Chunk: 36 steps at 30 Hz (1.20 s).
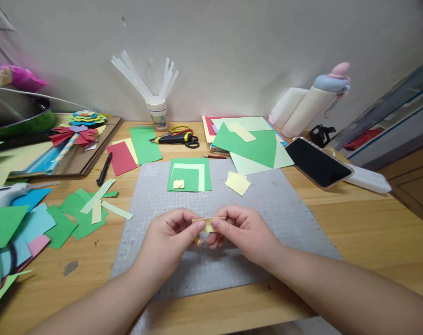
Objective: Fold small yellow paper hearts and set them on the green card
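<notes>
Both hands meet over the grey cutting mat (pixel 274 204) and pinch one small pale yellow paper piece (pixel 208 224) between thumbs and fingers. My left hand (pixel 169 237) grips its left end, my right hand (pixel 242 232) its right end. The piece looks folded, and part of it is hidden behind the fingertips. Beyond the hands on the mat lies a green card (pixel 190 174) with pale green strips and a small yellow paper heart (pixel 178 184). A loose pale yellow paper scrap (pixel 238 183) lies to its right.
Scissors and a utility knife (pixel 176 136) lie at the back by a cup of white sticks (pixel 157 111). Green paper scraps (pixel 75 218) and a black pen (pixel 104 170) sit left. Stacked coloured sheets (pixel 249 144), a phone (pixel 318 163) and a bottle (pixel 316 107) sit right.
</notes>
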Motion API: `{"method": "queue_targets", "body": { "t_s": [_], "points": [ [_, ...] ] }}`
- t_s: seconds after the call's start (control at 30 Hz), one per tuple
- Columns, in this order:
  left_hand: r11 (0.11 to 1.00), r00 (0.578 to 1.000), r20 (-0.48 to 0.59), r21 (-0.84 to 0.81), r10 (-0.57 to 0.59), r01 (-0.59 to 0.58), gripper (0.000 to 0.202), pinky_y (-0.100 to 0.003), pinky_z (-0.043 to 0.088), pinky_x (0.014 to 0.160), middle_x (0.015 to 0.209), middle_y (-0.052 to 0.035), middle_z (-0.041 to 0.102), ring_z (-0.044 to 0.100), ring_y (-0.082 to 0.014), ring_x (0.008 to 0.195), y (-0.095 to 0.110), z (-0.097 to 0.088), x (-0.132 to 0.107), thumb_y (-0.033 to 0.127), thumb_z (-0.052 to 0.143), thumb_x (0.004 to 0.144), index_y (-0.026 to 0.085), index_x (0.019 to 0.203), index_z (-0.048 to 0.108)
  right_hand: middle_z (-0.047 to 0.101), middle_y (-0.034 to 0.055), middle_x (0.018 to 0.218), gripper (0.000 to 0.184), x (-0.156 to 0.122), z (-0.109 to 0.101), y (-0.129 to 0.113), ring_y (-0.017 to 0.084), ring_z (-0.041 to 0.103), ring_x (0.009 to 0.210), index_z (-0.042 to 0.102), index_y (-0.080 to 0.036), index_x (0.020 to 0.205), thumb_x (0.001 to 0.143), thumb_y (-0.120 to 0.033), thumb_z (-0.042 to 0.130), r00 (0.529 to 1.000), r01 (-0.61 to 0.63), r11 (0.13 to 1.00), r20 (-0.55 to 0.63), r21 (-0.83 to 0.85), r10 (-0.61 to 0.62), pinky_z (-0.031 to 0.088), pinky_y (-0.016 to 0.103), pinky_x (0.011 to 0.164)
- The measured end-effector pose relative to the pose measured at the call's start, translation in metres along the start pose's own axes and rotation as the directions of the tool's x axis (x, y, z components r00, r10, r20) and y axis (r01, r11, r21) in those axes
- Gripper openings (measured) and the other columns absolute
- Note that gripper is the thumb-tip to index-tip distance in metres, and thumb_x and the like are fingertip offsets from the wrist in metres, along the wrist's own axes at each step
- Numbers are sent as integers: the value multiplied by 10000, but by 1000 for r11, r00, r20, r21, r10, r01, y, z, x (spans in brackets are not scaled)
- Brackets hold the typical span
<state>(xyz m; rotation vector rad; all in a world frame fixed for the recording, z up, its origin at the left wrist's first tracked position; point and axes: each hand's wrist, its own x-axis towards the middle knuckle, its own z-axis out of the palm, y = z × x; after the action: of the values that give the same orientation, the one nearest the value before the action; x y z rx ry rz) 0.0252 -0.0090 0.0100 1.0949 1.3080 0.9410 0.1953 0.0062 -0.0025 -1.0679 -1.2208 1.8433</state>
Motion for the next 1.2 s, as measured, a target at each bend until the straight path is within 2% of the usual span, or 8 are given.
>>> {"method": "queue_targets", "body": {
  "t_s": [0.13, 0.3, 0.63, 1.2],
  "points": [
    [997, 999, -39, -74, -13, 10, 118, -198, 478, 500, 552, 29, 645, 578, -101, 491, 1, 0, -1, 263, 732, 683, 168, 653, 669, 704, 16, 636, 342, -1, -1, -1, 113, 657, 564, 596, -158, 704, 751, -480, 704, 1000, 3, 1000, -15, -6, -3, 527, 241, 581],
    [995, 999, -25, -97, 19, -22, 72, -188, 489, 510, 590, 32, 664, 597, -95, 502, -1, -1, -1, 238, 702, 727, 176, 694, 694, 705, 16, 635, 336, 0, -2, -1, 114, 658, 561, 594, -157, 710, 759, -472, 702, 1000, 10, 1000, -6, -5, -10, 524, 241, 577],
    [999, 1000, 18, -24, 22, -21, 160, -182, 476, 530, 545, 39, 629, 584, -90, 512, 1, -3, -2, 291, 659, 795, 166, 696, 650, 706, 23, 645, 357, -1, -1, -2, 119, 661, 572, 592, -154, 712, 763, -494, 690, 1000, -3, 1000, 4, -15, 3, 515, 245, 578],
    [1000, 999, -40, -25, 3, -4, 119, -202, 488, 514, 523, 29, 640, 591, -110, 491, 4, 0, -1, 285, 686, 731, 169, 703, 689, 708, 18, 634, 354, 1, -2, 0, 123, 661, 553, 598, -159, 711, 727, -490, 722, 999, -16, 1000, -32, 2, 16, 527, 254, 573]
  ]
}}
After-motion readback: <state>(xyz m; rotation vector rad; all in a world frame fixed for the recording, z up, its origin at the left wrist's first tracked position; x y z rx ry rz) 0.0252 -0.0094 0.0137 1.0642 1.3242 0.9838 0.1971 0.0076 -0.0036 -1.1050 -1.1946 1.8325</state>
